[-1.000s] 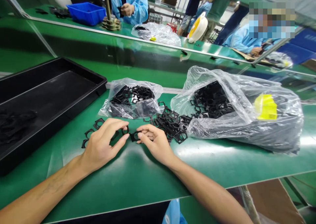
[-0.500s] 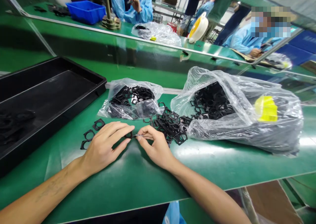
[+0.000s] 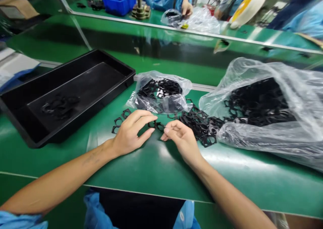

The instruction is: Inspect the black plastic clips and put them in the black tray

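Note:
My left hand (image 3: 133,131) grips a small black plastic ring piece (image 3: 152,124) between thumb and fingertips. Close to its right, my right hand (image 3: 182,136) pinches a second black ring piece (image 3: 160,126) at one edge. The two pieces are almost touching; whether they are joined I cannot tell. Several black square frames (image 3: 117,122) with round openings lie on the green table just beyond my left hand. Past my right hand spreads a loose pile of similar frames (image 3: 196,121).
A black tray (image 3: 75,129) at left holds some black parts. Behind my hands sits a small clear bag (image 3: 174,103) of frames; a larger clear bag (image 3: 254,138) of them lies at right. Across a divider are a blue bin (image 3: 118,2) and a co-worker's hand (image 3: 186,8).
The view has turned left, showing more of the tray. My hands are slightly farther apart, and a black ring piece now shows at my right fingertips. The co-worker's hand has lowered to a bag.

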`<state>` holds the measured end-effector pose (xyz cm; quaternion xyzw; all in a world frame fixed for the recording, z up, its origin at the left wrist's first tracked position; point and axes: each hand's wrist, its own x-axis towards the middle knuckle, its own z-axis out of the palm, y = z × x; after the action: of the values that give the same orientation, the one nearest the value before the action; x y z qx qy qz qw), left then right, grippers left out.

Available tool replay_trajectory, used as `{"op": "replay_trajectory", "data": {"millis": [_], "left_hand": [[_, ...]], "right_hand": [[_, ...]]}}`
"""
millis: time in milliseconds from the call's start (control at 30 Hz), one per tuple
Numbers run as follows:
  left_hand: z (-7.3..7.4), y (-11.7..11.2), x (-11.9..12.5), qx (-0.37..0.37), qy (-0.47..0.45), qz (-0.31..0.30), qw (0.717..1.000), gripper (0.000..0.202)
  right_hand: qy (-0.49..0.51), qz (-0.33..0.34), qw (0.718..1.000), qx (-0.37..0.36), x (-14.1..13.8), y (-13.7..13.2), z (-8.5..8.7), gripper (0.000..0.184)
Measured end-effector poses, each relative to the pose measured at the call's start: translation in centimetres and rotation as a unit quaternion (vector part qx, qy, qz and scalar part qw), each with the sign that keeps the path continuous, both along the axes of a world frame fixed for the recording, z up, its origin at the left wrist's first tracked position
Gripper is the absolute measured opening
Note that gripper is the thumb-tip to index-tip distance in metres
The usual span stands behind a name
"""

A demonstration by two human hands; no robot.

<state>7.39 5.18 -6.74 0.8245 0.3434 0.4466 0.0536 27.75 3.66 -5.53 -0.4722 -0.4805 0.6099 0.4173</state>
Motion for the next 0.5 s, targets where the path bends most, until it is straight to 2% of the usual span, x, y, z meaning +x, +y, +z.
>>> {"op": "replay_trajectory", "data": {"millis": [133, 267, 367, 500], "left_hand": [[-0.14, 0.06, 0.02, -0.013, -0.002, -0.012, 1.000, 0.028], [-0.16, -0.07, 0.09, -0.029, -0.001, -0.023, 0.999, 0.029], [-0.12, -0.19, 0.15, -0.049, -0.009, -0.030, 0.998, 0.028], [-0.23, -0.45, 0.38, -0.088, -0.035, -0.052, 0.994, 0.027]], "right_hand": [[0.058, 0.001, 0.995, -0.075, -0.10, 0.12, 0.33, 0.028], [0.091, 0.011, 0.990, -0.107, -0.10, -0.07, 0.55, 0.029], [0.094, 0.018, 0.990, -0.108, -0.08, -0.06, 0.50, 0.029], [0.067, 0.029, 0.995, -0.073, -0.16, -0.10, 0.33, 0.033]]}}
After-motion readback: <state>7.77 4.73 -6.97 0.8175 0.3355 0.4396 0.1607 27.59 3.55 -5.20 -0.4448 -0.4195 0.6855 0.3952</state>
